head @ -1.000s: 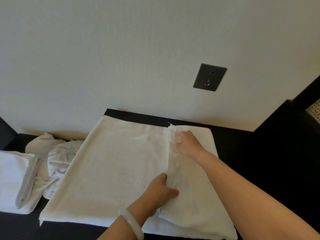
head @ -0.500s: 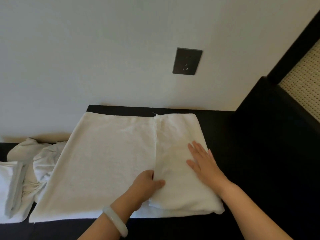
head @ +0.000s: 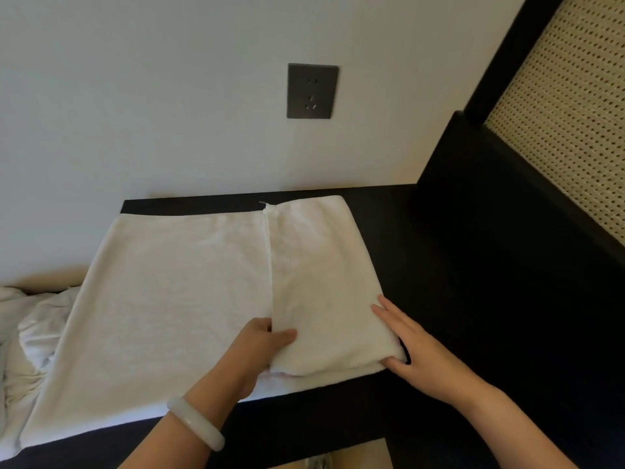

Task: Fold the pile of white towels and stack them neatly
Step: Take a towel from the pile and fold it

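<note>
- where the dark table meets the pale wall, a white towel lies spread flat, its far edge close to the wall and its near edge along the table's front.
- the towel's right part is turned over onto itself as a folded flap; the flap's hemmed edge runs from far to near down the towel, right of its middle.
- the left hand pinches the near end of that hemmed edge, thumb lying on top of the flap and fingers tucked out of sight beneath it.
- a pale bracelet sits on the left wrist.
- the right hand lies flat at the flap's near right corner, fingers straight along the folded side and touching it, thumb against the near edge; it grips nothing.
- the two hands are apart, one at each side of the flap's near end.
- crumpled towels lie heaped at the left end of the table, just beside the spread towel.
- a dark wall socket is set in the wall above the towel.
- a woven panel in a dark frame rises at the right.
</note>
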